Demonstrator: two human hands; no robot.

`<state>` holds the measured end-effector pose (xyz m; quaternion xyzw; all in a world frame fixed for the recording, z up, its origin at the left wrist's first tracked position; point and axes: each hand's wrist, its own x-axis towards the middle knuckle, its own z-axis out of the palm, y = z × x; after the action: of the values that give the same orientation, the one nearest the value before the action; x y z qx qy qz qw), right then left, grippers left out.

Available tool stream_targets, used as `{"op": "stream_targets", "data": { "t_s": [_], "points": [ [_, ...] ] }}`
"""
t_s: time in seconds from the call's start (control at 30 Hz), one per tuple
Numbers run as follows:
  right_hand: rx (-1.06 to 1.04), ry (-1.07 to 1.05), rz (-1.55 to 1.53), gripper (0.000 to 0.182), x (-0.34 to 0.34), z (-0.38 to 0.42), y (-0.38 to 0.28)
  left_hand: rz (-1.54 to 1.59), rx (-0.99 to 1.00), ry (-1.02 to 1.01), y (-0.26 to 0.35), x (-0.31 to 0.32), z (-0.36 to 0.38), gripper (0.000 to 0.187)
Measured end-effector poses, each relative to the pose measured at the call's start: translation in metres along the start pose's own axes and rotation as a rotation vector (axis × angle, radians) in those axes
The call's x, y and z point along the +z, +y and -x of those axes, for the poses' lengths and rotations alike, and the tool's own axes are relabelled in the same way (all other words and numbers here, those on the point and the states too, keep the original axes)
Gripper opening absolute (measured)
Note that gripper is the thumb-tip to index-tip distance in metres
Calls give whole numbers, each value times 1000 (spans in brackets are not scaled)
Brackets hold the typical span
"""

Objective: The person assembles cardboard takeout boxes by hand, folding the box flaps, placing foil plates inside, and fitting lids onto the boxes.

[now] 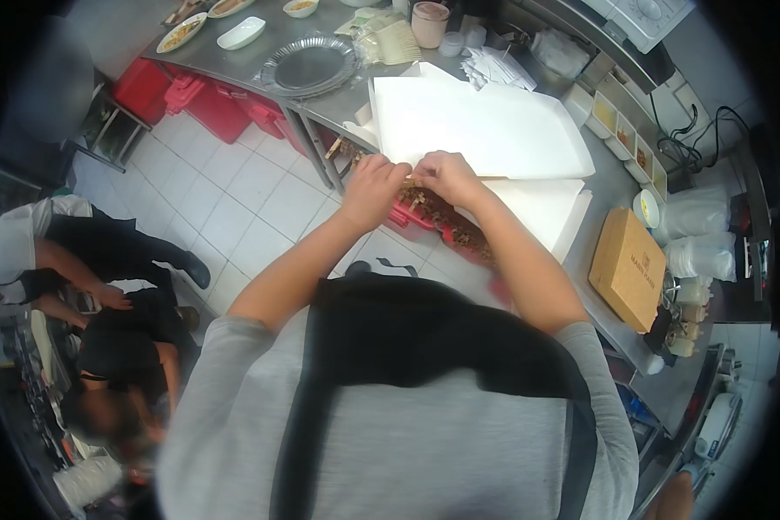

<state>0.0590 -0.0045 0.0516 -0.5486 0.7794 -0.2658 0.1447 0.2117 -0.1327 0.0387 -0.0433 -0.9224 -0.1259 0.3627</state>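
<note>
My left hand [377,186] and my right hand [446,178] are close together at the near edge of the metal counter, fingers closed in a pinch. Whatever lies between the fingertips is too small or hidden to make out. Right beside them is an unfolded cardboard box [485,126] with a white inside, one large panel raised and another panel [537,208] lying toward me. The right hand is at this box's near edge. Below my hands and forearm, red containers [468,243] show brown bits on top.
A closed brown box [628,269] stands on the right. Behind are a round foil tray [309,65], a white dish [241,33], a pink-filled jar [429,23] and ingredient tubs [624,130]. Red bins [208,106] sit under the counter. Two people [104,286] are at the left.
</note>
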Motion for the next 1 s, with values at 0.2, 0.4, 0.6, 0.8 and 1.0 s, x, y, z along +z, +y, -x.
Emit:
{"op": "stream_targets", "data": {
  "t_s": [0.2, 0.4, 0.6, 0.8, 1.0],
  "points": [
    [-174, 60, 335, 6, -11, 22, -18, 77, -131, -129, 4, 0, -8, 36],
    [-32, 99, 497, 4, -93, 142, -55, 86, -195, 104, -49, -34, -25, 56],
    [431, 540, 670, 31, -123, 301, 45, 120, 267, -317, -17, 12, -60, 73],
    [684, 678, 319, 47, -61, 331, -11, 233, 749, -556, 64, 106, -86, 43],
    [512, 927, 161, 35, 27, 321, -11, 288, 1073, -440, 147, 88, -94, 6]
  ]
}}
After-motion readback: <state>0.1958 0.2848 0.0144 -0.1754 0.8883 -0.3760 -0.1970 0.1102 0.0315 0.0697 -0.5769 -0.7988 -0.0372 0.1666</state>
